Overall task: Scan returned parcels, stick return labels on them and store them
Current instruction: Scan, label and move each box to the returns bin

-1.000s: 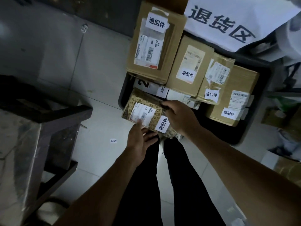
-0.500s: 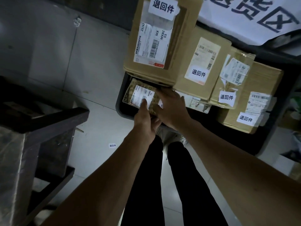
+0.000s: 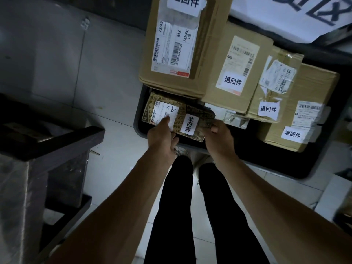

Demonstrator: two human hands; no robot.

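Your left hand [image 3: 162,135] and right hand [image 3: 219,137] both pinch the printed parcel [image 3: 171,115], its far end tucked under the big carton [image 3: 182,44] in the black tray [image 3: 285,164].

The white sign [image 3: 297,18] is cut by the top edge, so its characters are incomplete. The top edge also cuts the biggest box [image 3: 190,54] and its return sticker [image 3: 185,3]. The far edge of the patterned parcel [image 3: 171,117] is hidden under that box. The small print on the shipping labels is too small to read.
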